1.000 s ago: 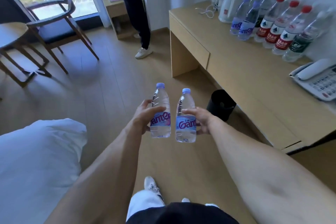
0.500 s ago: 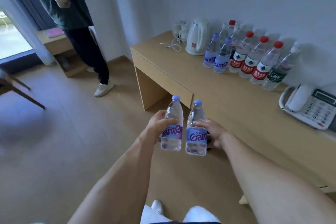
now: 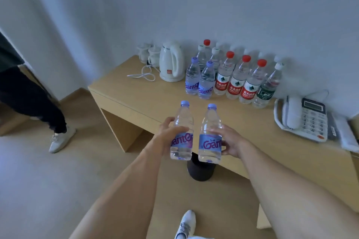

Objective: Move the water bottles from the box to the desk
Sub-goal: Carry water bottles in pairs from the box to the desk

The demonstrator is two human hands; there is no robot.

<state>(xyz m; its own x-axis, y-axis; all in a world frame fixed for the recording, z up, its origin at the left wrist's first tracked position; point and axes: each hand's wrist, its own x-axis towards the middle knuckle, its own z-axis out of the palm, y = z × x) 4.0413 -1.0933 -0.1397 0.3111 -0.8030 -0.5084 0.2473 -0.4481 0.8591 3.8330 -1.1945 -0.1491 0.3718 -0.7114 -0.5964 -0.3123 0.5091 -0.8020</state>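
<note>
My left hand (image 3: 168, 134) grips one clear water bottle with a purple label and cap (image 3: 182, 122), held upright. My right hand (image 3: 229, 139) grips a second, matching bottle (image 3: 210, 134) right beside it. Both bottles hang above the front edge of the light wooden desk (image 3: 151, 95). Several water bottles stand in a cluster at the back of the desk against the wall: two purple-labelled ones (image 3: 206, 81), red-capped ones (image 3: 236, 79) and a green-labelled one (image 3: 267, 87). The box is not in view.
A white electric kettle (image 3: 172, 62) with its cord and two glass cups (image 3: 148, 55) stand at the desk's back left. A white telephone (image 3: 303, 117) lies at the right. A black bin (image 3: 200, 170) sits under the desk edge. A person's legs (image 3: 38, 106) stand at the left.
I have turned and stepped toward the desk with both bottles; the desk now fills the middle of the view, and the bottles have come up over its front edge.
</note>
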